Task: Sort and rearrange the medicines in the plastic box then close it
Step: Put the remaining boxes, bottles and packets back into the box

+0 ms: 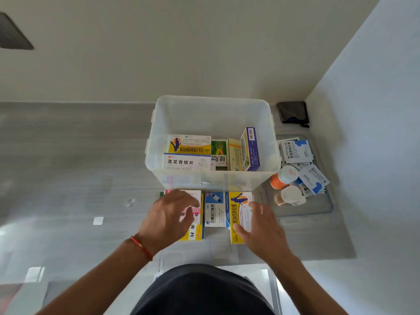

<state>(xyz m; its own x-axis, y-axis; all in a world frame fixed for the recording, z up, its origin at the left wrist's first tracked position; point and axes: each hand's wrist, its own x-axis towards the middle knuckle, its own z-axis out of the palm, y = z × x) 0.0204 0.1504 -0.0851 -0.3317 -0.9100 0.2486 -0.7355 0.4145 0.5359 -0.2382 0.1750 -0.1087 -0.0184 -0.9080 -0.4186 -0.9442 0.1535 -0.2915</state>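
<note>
From the head view, a clear, open-topped rectangular plastic box (212,114) stands on the grey tabletop (68,155) near a white corner wall. Inside it, towards its near side, lie a yellow and white medicine carton (189,144) and a white carton with a blue stripe (186,162) at the left, a green carton (218,153) in the middle, and a pale yellow carton (234,155) and a purple and yellow carton (251,148) standing on edge at the right.

Just in front of the box, 3 groups of cartons lie on the tabletop: a pink and white carton (197,209) stacked on a yellow one at the left, a blue and white carton (215,209) in the middle, and a yellow carton with a blue figure (240,204) at the right. The left hand (169,215) rests on the pink carton with fingers loosely spread, gripping nothing. The right hand (259,226) lies flat on the yellow carton, fingers straight.

To the right of the box, a clear tray (327,208) holds white and blue sachets (297,153), an orange bottle with a white cap (284,177) and a brown bottle with a white cap (287,196).
</note>
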